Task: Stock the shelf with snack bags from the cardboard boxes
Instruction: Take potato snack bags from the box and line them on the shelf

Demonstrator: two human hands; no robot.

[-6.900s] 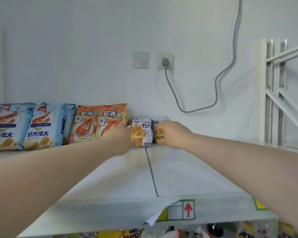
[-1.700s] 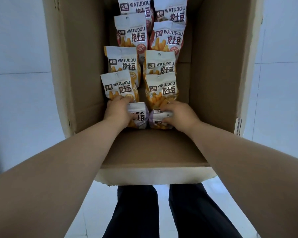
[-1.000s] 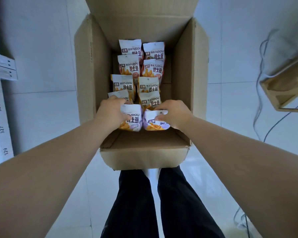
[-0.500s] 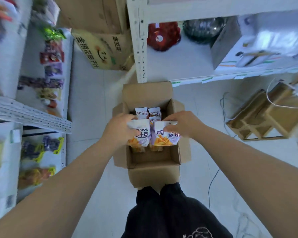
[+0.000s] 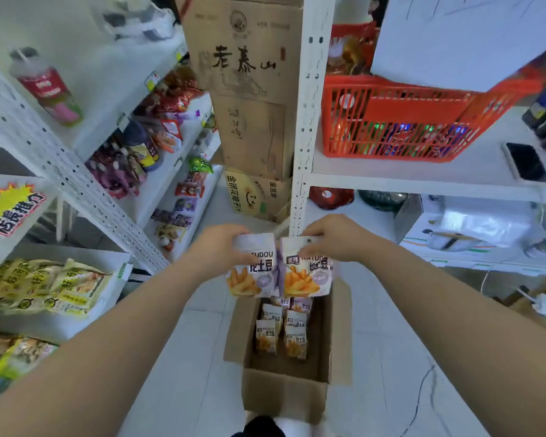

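Left bag is gripped at its top edge by the left hand, right bag by the right hand, the 2 upright, side by side, centre-frame above the cardboard box.

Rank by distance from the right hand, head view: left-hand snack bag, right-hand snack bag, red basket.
1. right-hand snack bag, gripped by the right hand.
2. left-hand snack bag, just to its left.
3. red basket, up on the right-side shelf.
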